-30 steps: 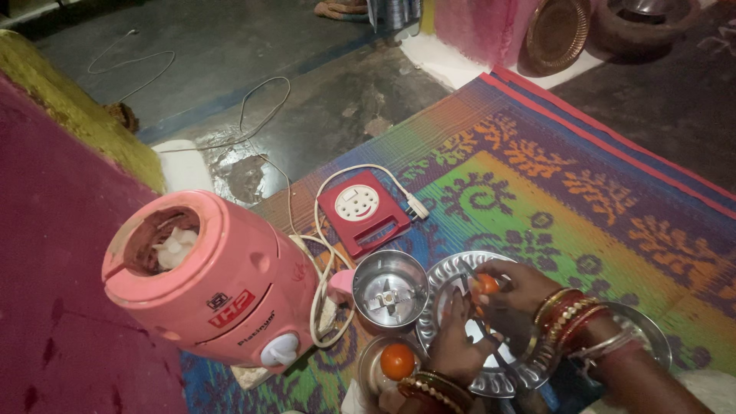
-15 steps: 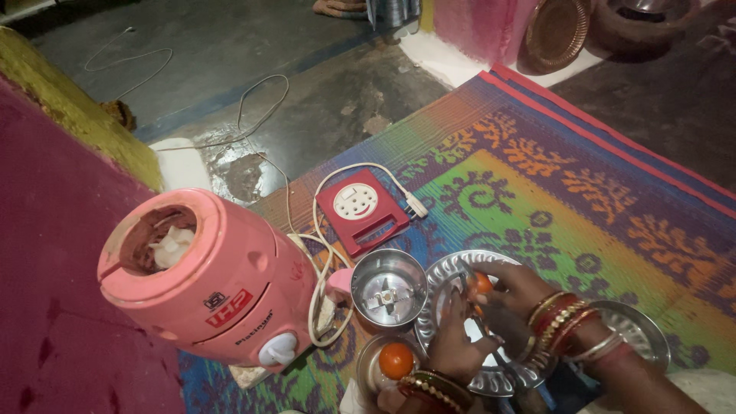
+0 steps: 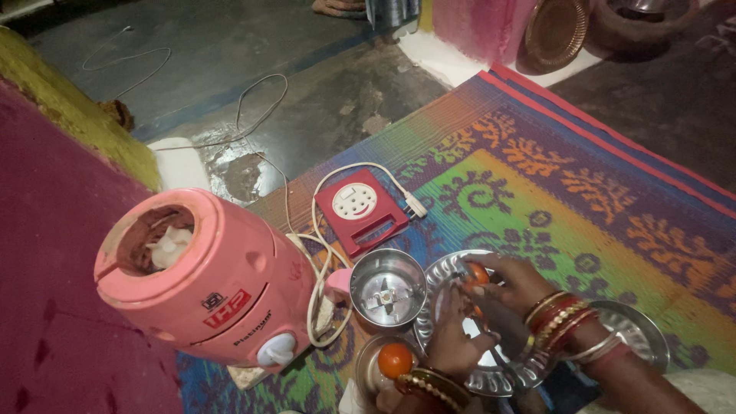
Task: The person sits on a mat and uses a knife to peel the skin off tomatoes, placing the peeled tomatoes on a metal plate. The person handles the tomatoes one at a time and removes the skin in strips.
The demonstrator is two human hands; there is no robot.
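Work in hand at lower centre-right of frame: cutting or trimming of a small orange-red tomato (image 3: 478, 274) over a scalloped steel plate (image 3: 445, 270). Right hand (image 3: 515, 285) closed round that tomato, fingertips pinching it just above the plate's near-left rim. Left hand (image 3: 452, 341) closed on what appears to be a thin blade or knife (image 3: 481, 326), dark and hard to make out, tip pointing up toward the fruit; grip itself partly hidden. Judged early to midway: one tomato under the blade, no cut pieces discernible on the plate, steel grinder jar (image 3: 388, 290) just left of the plate standing open and empty, blades bare at its bottom. Second tomato (image 3: 395, 359) whole, untouched, sitting in a small steel bowl (image 3: 370, 369) at bottom centre, below the jar. Left to do, by appearance: finishing the held fruit, then the second. Pink mixer base (image 3: 201, 281) at lower left, tilted, top coupling exposed, no jar mounted. Red extension socket board (image 3: 362, 211) with white cord at centre, above the jar, lying on the patterned woven mat (image 3: 583, 199). Held tomato small, round, glossy, skin bright; whether already sliced cannot be told, most of it being covered by fingers.
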